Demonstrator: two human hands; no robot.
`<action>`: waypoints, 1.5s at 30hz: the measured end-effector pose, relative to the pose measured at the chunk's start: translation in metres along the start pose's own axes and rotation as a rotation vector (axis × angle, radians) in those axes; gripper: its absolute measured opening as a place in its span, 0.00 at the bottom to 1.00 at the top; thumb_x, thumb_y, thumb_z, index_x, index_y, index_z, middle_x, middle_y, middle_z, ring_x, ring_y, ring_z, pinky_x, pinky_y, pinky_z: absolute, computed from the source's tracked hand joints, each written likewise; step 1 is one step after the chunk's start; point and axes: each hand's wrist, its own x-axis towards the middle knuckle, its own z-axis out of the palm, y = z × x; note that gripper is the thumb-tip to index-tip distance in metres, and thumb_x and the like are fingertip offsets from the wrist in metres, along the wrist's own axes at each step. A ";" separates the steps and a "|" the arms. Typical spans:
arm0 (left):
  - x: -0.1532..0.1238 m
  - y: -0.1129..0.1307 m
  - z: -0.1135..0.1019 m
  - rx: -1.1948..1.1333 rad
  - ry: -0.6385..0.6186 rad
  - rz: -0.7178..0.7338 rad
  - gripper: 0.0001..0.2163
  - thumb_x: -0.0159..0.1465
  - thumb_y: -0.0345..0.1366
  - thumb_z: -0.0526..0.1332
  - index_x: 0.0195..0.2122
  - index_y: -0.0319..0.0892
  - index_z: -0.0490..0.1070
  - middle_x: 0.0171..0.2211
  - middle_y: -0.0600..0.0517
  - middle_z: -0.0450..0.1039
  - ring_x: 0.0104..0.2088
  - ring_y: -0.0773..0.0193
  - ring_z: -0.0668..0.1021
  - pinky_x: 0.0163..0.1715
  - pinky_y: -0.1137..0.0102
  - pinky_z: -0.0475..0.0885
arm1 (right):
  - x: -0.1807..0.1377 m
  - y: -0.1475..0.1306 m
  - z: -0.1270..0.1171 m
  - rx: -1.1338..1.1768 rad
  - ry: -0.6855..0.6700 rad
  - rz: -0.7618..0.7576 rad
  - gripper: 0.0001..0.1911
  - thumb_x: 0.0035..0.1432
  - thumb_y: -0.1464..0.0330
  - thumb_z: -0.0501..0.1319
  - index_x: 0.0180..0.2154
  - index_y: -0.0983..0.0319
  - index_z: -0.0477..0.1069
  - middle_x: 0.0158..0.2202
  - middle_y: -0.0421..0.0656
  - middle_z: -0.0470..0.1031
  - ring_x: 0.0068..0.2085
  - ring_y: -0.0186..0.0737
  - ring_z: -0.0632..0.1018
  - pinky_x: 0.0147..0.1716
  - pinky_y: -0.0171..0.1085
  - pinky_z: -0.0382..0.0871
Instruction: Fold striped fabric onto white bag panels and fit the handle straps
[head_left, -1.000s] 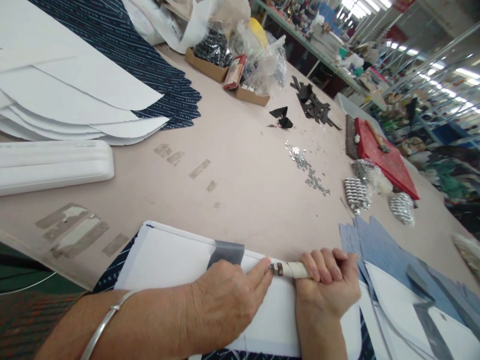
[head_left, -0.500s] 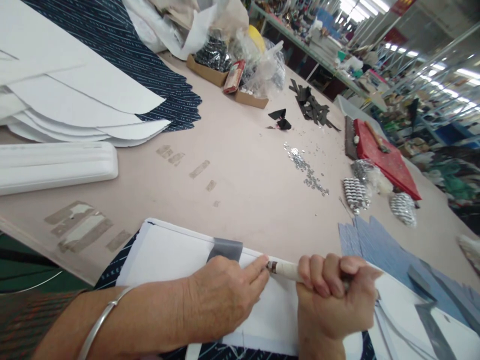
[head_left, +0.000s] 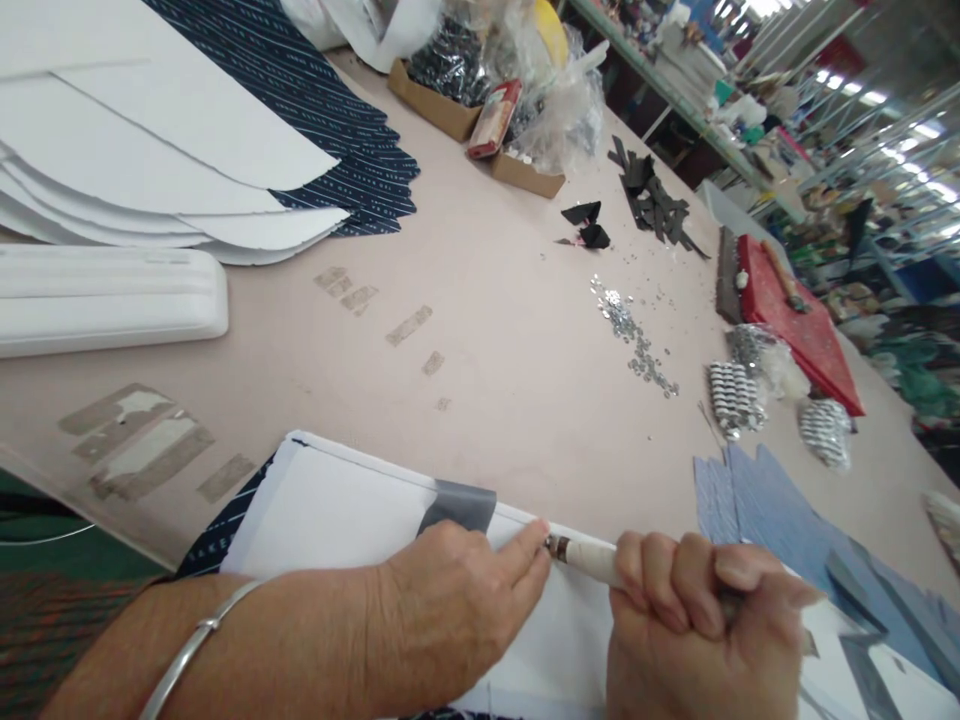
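1. White panel (head_left: pixel 337 510) lies at the near side of the table (head_left: pixel 510 350), beneath your hands, with dark cloth (head_left: pixel 225 525) showing along its left edge.
2. Your right hand (head_left: pixel 701 620) is wrapped tightly round the pale handle of a tool (head_left: pixel 589 560), its metal end pointing left.
3. Your left hand (head_left: pixel 461 605) rests on the panel, fingertips at that metal end; whether they pinch anything, I cannot tell. Your hands are apart.
4. A grey strip (head_left: pixel 459 505) sits at the panel's far edge, partly under your left hand.
5. Farther off to the right, metal bits (head_left: pixel 637 345) lie scattered; a hammer (head_left: pixel 784 275) rests on a red pad (head_left: pixel 810 335).
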 end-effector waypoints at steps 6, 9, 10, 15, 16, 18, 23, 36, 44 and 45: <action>0.001 0.001 -0.001 -0.007 -0.050 0.001 0.23 0.66 0.34 0.53 0.62 0.33 0.61 0.65 0.38 0.59 0.25 0.64 0.77 0.17 0.66 0.67 | 0.008 0.002 0.001 0.041 0.051 0.027 0.18 0.66 0.59 0.54 0.25 0.59 0.66 0.14 0.28 0.42 0.13 0.28 0.43 0.12 0.28 0.50; 0.002 0.002 -0.002 -0.009 -0.060 -0.003 0.23 0.66 0.33 0.52 0.61 0.32 0.61 0.64 0.36 0.60 0.25 0.64 0.76 0.17 0.66 0.67 | 0.004 0.001 0.010 -0.036 -0.065 -0.002 0.16 0.65 0.60 0.56 0.26 0.59 0.68 0.13 0.29 0.45 0.13 0.27 0.48 0.13 0.29 0.53; 0.002 0.001 -0.002 -0.011 -0.056 -0.003 0.22 0.66 0.33 0.51 0.61 0.32 0.61 0.64 0.36 0.60 0.25 0.64 0.77 0.18 0.65 0.68 | 0.000 0.000 0.014 -0.083 -0.104 -0.030 0.15 0.64 0.61 0.57 0.26 0.59 0.68 0.13 0.29 0.47 0.13 0.27 0.50 0.13 0.29 0.54; 0.000 0.000 -0.002 -0.043 -0.055 -0.004 0.19 0.66 0.32 0.52 0.58 0.35 0.61 0.60 0.39 0.64 0.28 0.63 0.76 0.18 0.65 0.69 | -0.021 0.002 0.025 -0.457 -0.260 -0.247 0.14 0.61 0.67 0.60 0.23 0.60 0.69 0.17 0.35 0.60 0.18 0.32 0.65 0.19 0.35 0.62; 0.000 -0.001 -0.003 -0.061 -0.059 -0.017 0.17 0.66 0.31 0.52 0.56 0.36 0.62 0.57 0.40 0.68 0.27 0.63 0.76 0.17 0.65 0.68 | -0.024 0.004 0.024 -0.531 -0.301 -0.282 0.14 0.61 0.65 0.60 0.23 0.60 0.70 0.18 0.36 0.62 0.20 0.33 0.68 0.20 0.36 0.64; -0.001 0.000 -0.004 -0.095 -0.057 -0.045 0.12 0.65 0.30 0.54 0.49 0.38 0.65 0.46 0.45 0.72 0.26 0.62 0.74 0.15 0.65 0.65 | -0.028 0.006 0.021 -0.651 -0.367 -0.330 0.13 0.61 0.64 0.61 0.25 0.60 0.71 0.20 0.38 0.66 0.22 0.35 0.71 0.23 0.37 0.66; -0.002 0.000 -0.001 -0.079 0.030 0.013 0.09 0.63 0.28 0.56 0.44 0.37 0.66 0.36 0.49 0.69 0.32 0.60 0.73 0.15 0.65 0.60 | -0.021 0.004 0.029 -0.770 -0.359 -0.321 0.15 0.64 0.64 0.57 0.26 0.61 0.70 0.22 0.39 0.70 0.23 0.33 0.71 0.21 0.33 0.63; 0.000 -0.001 0.015 -0.172 0.028 0.034 0.05 0.59 0.25 0.61 0.36 0.39 0.70 0.37 0.49 0.74 0.31 0.61 0.75 0.19 0.65 0.64 | -0.015 -0.007 0.059 -1.030 -0.640 -0.473 0.12 0.64 0.72 0.54 0.28 0.61 0.69 0.21 0.34 0.70 0.20 0.27 0.70 0.22 0.29 0.61; 0.003 0.000 0.022 -0.271 -0.054 0.016 0.06 0.64 0.26 0.56 0.33 0.42 0.72 0.35 0.51 0.77 0.37 0.59 0.77 0.31 0.65 0.72 | -0.019 0.004 0.063 -1.114 -0.814 -0.613 0.10 0.65 0.72 0.53 0.31 0.61 0.69 0.23 0.37 0.71 0.22 0.30 0.71 0.25 0.31 0.60; 0.002 -0.001 0.022 -0.268 -0.047 0.022 0.07 0.64 0.26 0.56 0.34 0.41 0.72 0.36 0.51 0.77 0.38 0.59 0.77 0.31 0.65 0.72 | -0.019 0.005 0.061 -1.112 -0.798 -0.621 0.10 0.65 0.72 0.53 0.31 0.61 0.69 0.23 0.37 0.71 0.22 0.30 0.71 0.24 0.31 0.60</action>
